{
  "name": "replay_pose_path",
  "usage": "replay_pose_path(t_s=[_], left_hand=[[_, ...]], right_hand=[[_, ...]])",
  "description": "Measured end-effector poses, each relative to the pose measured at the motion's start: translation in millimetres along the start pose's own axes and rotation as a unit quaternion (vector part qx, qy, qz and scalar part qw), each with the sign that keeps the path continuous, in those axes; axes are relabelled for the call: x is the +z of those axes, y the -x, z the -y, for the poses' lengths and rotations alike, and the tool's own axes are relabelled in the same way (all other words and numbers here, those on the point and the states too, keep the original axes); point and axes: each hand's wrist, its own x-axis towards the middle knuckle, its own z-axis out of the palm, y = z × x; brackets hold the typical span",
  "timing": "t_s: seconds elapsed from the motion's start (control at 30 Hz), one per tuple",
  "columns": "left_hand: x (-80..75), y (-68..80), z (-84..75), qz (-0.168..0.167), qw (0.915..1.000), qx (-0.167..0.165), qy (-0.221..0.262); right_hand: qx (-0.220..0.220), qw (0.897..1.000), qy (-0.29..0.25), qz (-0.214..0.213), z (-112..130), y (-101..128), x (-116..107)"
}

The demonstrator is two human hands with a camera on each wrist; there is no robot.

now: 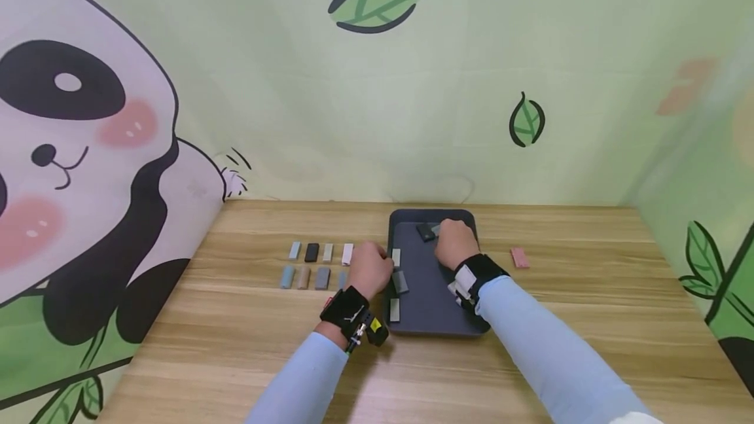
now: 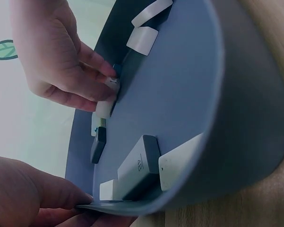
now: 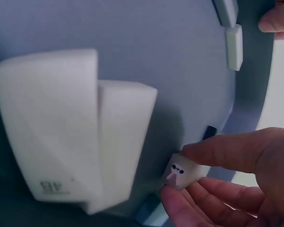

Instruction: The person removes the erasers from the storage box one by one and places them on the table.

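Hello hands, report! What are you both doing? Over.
Right hand pinches a small white eraser with a printed face over the dark grey tray. Left hand grips the tray's left rim. Loose erasers around; nothing blocking.

Wooden table (image 1: 247, 358): dark tray (image 1: 432, 316), eight erasers (image 1: 315, 265) in rows, pink eraser (image 1: 520, 258).

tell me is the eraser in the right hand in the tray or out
In: the right hand pinches a small eraser at the far end of the tray.
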Motion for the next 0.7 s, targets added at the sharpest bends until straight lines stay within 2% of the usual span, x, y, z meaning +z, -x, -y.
replay_pose_path(t_s=[0.13,0.27,0.5,0.7], left_hand=[[1.0,0.0,-0.5,0.007,0.9999,-0.004,0.008],[2.1,-1.2,0.8,0.011,0.9998,-0.01,0.012],[3.1,-2.3,1.0,0.011,0.9999,-0.008,0.008],[4.4,-2.8,-2.0,0.01,0.9999,0.0,0.014]], right_hand=[[-0.021,1.0,-0.009,-0.008,-6,5,-17],[-0.023,0.999,-0.015,-0.031,-21,8,-44],[0.033,0.998,-0.012,-0.059,-79,23,-93],[0.062,0.996,-0.013,-0.057,-128,44,-105]])
